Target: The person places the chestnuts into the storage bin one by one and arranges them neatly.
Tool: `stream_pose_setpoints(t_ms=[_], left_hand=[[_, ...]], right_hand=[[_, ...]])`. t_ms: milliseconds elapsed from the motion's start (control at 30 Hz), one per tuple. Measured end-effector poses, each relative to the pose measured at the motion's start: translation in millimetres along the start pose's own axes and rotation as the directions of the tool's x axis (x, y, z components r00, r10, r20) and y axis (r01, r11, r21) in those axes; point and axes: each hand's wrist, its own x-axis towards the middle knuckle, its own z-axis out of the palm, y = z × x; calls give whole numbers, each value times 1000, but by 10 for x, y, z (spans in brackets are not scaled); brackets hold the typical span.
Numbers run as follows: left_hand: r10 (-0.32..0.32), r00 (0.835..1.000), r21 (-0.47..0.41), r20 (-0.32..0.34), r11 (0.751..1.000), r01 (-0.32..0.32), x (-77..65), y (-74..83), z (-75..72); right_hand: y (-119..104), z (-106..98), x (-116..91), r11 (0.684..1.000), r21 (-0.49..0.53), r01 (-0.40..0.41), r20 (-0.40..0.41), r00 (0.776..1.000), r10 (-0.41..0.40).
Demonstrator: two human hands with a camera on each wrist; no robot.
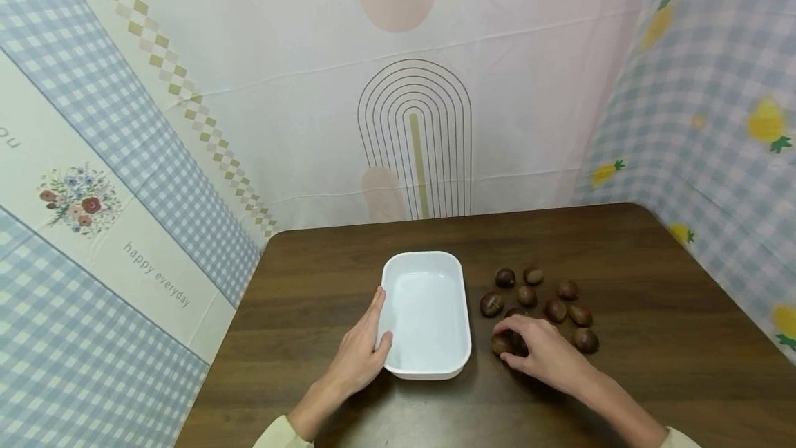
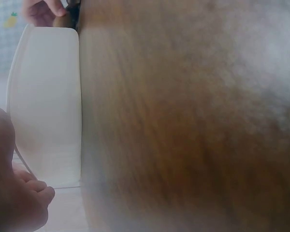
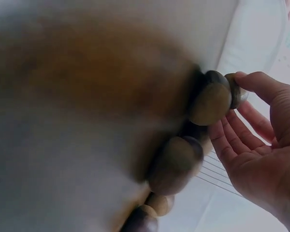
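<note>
One white dish point(image 1: 425, 316) near the middle of the table point(image 1: 298, 310), with a person's two hands at work on either side. Clock directions are from the dish's centre, head cam view.

Left hand point(image 1: 357, 355) is around 8 o'clock, spread pretty wide: fingers along the outside of the long wall, thumb stuck out by the rim. Right hand point(image 1: 550, 355) is between 3 and 4 and way narrower, thumb and fingertips pinching a brown chestnut point(image 1: 500, 344). That one's near the dish but apart from it. Right wrist cam has another nut right next to it, can't tell if they actually touch.

The other chestnuts point(image 1: 491, 304) are scattered loosely between 2 and 4 o'clock. The hand covers part of the bunch, so no exact count from me.

Table is dark brown wood. At 12 o'clock hangs a pale cloth point(image 1: 528, 109) with an arch of thin lines. Between 9 and 10 is a blue gingham cloth point(image 1: 168, 157) with flowers and "happy everyday" on it, and around 2 a checked cloth point(image 1: 703, 164) with yellow fruit. Pale sleeves point(image 1: 282, 435) poke in at roughly 8 and 4.
</note>
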Motion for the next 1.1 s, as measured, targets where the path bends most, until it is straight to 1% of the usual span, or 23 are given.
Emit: stream_pose_setpoints(t_ms=[133,267,400,633,867,1100], left_hand=[[-6,1000,-4,8,1000,6,-1,3,-10],[-13,1000,-5,13,1000,14,-7,9,-12],[-2,1000,5,6,1000,2,2,10,-3],[-1,1000,15,10,1000,1,4,4,10],[-4,1000,10,17,1000,4,-7,1,1],[4,1000,9,20,1000,-5,1,9,-10]], right_hand=[[-62,-92,80,1000,24,-5,-19,1000,5],[-101,-189,163,1000,12,2,-62,998,-1],[-117,-278,260,1000,12,12,-98,995,-10],[-195,-369,480,997,72,35,-91,995,-28],[-377,-304,673,991,119,55,-42,998,-50],[-466,-91,775,985,144,98,-21,995,-96]])
